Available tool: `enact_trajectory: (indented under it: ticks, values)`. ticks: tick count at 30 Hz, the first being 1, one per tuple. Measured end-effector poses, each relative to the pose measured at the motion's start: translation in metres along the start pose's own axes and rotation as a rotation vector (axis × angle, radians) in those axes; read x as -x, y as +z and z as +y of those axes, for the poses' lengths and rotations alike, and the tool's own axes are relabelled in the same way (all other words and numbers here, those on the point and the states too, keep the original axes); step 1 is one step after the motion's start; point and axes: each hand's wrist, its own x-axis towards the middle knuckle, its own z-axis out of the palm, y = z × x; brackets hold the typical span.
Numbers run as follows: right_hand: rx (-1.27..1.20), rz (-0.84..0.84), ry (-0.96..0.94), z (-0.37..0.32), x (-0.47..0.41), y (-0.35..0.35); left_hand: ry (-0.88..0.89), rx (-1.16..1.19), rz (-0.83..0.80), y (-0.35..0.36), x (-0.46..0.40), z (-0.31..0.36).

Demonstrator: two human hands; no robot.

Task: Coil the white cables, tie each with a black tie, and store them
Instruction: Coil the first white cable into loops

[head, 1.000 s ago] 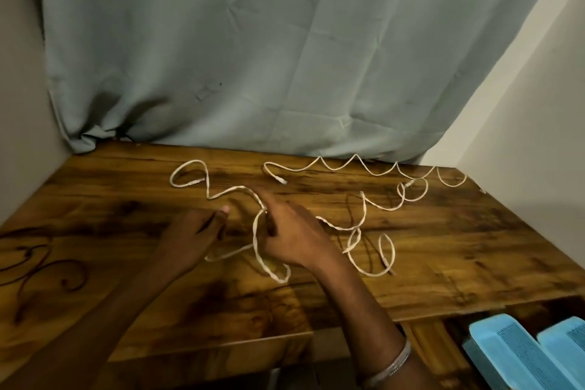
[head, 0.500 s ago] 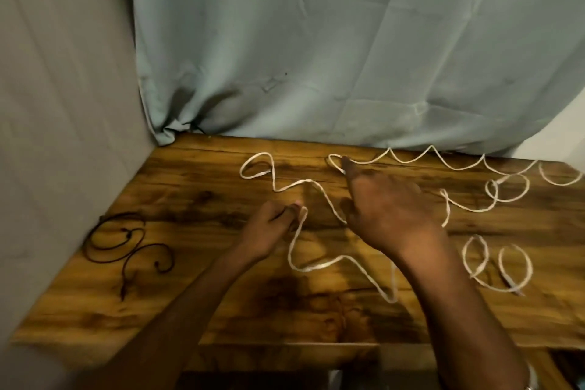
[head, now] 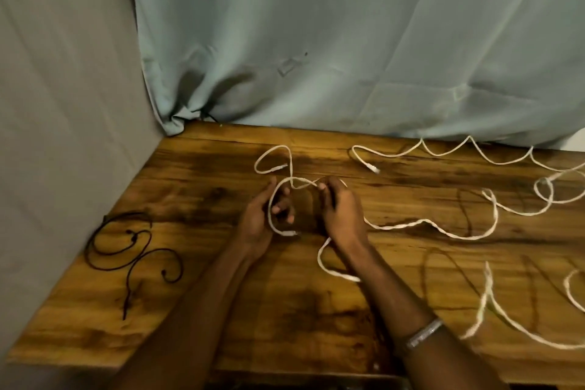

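Note:
A white cable (head: 411,225) snakes across the wooden table (head: 95,326) from the middle to the right. My left hand (head: 259,218) holds a loop of it, the cable curving over the curled fingers down to a plug end near the palm. My right hand (head: 340,209) pinches the same cable just right of that loop, and the cable passes under the wrist. A second white cable (head: 443,153) lies in zigzags along the back edge. Black ties (head: 126,250) lie curled at the table's left side.
A grey-green curtain (head: 316,41) hangs behind the table and a grey wall (head: 63,104) closes off the left side. More white cable loops (head: 506,323) lie at the right front. The table's front edge runs just below my forearms.
The view has swung left. Both hands have come together on the cable; my right hand drew back from the far cable end and a loop now lies over my left hand.

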Motion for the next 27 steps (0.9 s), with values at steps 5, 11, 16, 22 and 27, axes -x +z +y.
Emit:
enact_trajectory:
  ticks: [5,11,16,22,27]
  values:
    - [0.056,-0.045,-0.142,0.006,0.013,0.019,0.242,-0.020,0.152,-0.020,-0.029,0.003]
    - [0.107,-0.188,-0.137,-0.003,0.018,0.024,0.244,0.066,0.068,-0.023,-0.037,0.004]
    - [0.290,-0.201,-0.112,-0.013,0.020,0.033,0.293,-0.047,0.032,-0.027,-0.036,0.004]
    - [0.425,-0.242,-0.159,-0.014,0.021,0.034,0.487,-0.414,0.124,-0.020,-0.024,-0.006]
    - [0.417,-0.248,-0.268,-0.013,0.024,0.035,0.716,-0.502,0.124,-0.020,-0.025,-0.006]
